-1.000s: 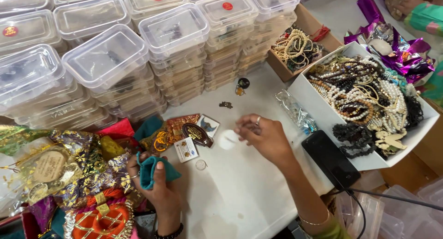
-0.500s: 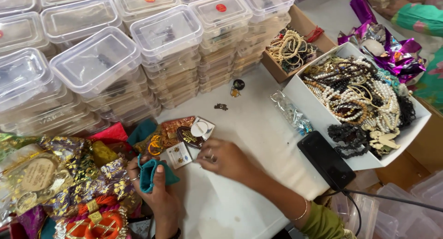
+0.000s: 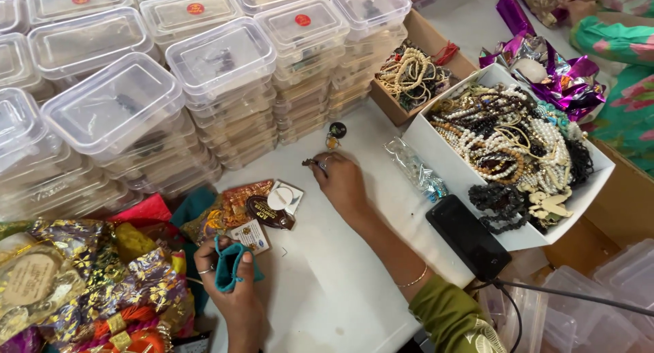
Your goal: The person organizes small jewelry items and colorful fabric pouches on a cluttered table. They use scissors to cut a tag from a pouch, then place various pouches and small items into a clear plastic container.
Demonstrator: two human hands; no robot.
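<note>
Teal cloth pouch [image 3: 231, 266], mouth open, in left hand [image 3: 228, 285] grip; right hand [image 3: 343, 182] pinches small dark trinket [image 3: 312, 163].

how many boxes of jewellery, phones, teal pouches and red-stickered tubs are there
White open box of beaded jewellery: 1
Brown cardboard box of bead strings: 1
Black phone: 1
Teal cloth pouch in the left hand: 1
Clear plastic tubs with red stickers: 3
Total: 7

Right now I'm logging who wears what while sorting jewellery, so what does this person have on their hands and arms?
The right hand is bare, with a thin bangle at the wrist and an olive-green patterned sleeve above. The left hand wears a ring; its sleeve is out of view.
</note>
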